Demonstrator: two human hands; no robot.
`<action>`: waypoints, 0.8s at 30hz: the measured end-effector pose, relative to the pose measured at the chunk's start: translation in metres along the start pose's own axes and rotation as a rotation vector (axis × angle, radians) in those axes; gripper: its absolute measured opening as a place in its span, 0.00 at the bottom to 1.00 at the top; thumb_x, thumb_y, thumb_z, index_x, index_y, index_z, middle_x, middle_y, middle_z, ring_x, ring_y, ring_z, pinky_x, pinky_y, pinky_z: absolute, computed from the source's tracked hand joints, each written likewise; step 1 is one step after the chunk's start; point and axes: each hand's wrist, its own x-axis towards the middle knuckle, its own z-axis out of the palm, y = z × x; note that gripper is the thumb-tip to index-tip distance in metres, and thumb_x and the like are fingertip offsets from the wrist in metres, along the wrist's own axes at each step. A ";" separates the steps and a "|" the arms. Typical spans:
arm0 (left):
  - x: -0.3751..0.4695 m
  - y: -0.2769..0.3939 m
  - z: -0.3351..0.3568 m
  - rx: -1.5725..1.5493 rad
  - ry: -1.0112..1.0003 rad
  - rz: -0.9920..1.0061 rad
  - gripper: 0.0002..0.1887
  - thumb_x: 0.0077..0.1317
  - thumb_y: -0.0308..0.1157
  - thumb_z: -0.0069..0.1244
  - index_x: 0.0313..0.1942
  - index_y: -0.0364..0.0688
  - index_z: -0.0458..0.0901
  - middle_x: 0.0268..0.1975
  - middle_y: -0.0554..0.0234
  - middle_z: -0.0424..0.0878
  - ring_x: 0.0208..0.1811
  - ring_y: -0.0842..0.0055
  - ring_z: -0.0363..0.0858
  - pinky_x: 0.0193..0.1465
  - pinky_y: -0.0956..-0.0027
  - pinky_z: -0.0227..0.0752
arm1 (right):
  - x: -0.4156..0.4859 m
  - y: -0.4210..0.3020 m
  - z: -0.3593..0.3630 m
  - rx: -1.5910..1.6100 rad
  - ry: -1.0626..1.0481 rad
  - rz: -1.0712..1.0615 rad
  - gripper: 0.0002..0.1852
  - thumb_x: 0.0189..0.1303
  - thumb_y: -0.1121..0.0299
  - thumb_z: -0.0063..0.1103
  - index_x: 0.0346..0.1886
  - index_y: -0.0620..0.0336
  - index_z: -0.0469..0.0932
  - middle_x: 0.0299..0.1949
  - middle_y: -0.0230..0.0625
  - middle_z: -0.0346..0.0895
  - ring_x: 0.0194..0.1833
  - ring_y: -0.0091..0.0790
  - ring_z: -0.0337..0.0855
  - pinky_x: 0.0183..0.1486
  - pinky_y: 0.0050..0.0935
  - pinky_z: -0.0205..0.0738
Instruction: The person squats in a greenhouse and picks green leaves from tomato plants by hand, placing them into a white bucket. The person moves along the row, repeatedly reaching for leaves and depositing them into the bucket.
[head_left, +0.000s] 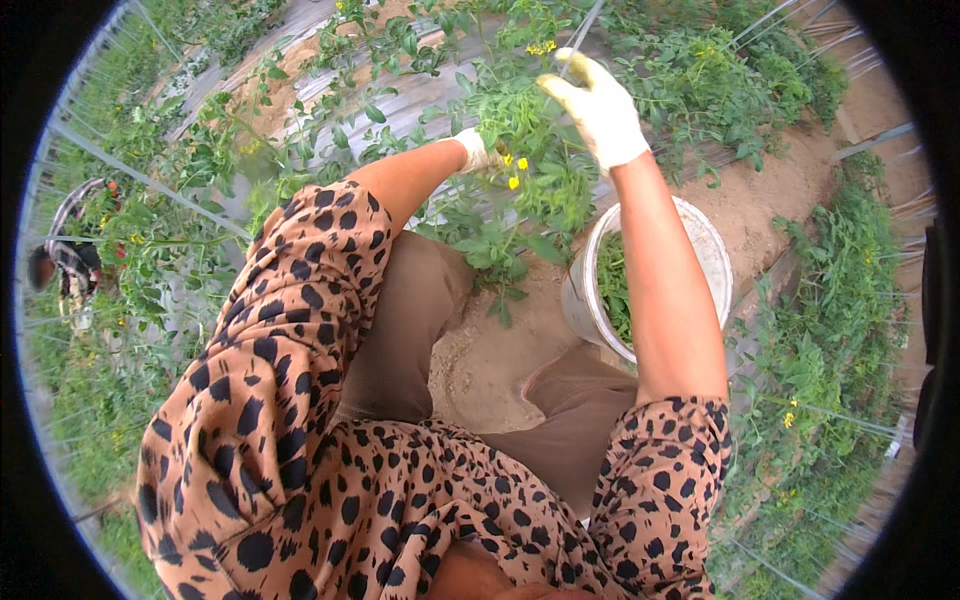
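Observation:
My left hand (477, 150), in a white glove, reaches in behind the leaves of a tomato plant (551, 176) with yellow flowers; its fingers are mostly hidden. Higher up and to the right, my right hand (596, 112) wears a white glove with yellowish fingertips. Its thumb and forefinger are apart around a thin, light string (584, 28) above the plant; whether they touch it is unclear. Under my right forearm stands a white plastic bucket (706, 225) holding picked green shoots (613, 289).
More tomato plants (742, 82) grow in rows on both sides, with plastic mulch film (330, 97) beneath and strings running upward. Bare soil (480, 360) lies between my knees. Far left, another person (75, 255) in a checked top is among the plants.

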 end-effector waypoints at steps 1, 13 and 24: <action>0.001 0.000 0.005 -0.001 0.016 0.024 0.26 0.64 0.50 0.58 0.57 0.43 0.85 0.50 0.47 0.89 0.51 0.56 0.86 0.54 0.60 0.78 | 0.006 0.001 0.003 0.079 -0.072 -0.027 0.19 0.66 0.61 0.66 0.55 0.62 0.84 0.49 0.34 0.87 0.48 0.28 0.83 0.52 0.28 0.76; 0.024 -0.140 0.033 0.095 0.181 -0.559 0.24 0.82 0.49 0.29 0.62 0.46 0.78 0.53 0.53 0.86 0.48 0.59 0.84 0.54 0.57 0.76 | -0.005 0.130 -0.008 0.399 -0.102 0.196 0.12 0.63 0.68 0.54 0.38 0.60 0.86 0.42 0.37 0.88 0.43 0.30 0.84 0.52 0.34 0.77; -0.003 0.037 -0.020 -0.671 0.301 -0.670 0.22 0.75 0.48 0.40 0.57 0.44 0.77 0.47 0.49 0.86 0.44 0.57 0.84 0.47 0.55 0.75 | -0.060 0.095 0.027 -0.039 -0.388 0.036 0.17 0.57 0.71 0.55 0.48 0.65 0.84 0.49 0.42 0.86 0.53 0.35 0.83 0.60 0.31 0.74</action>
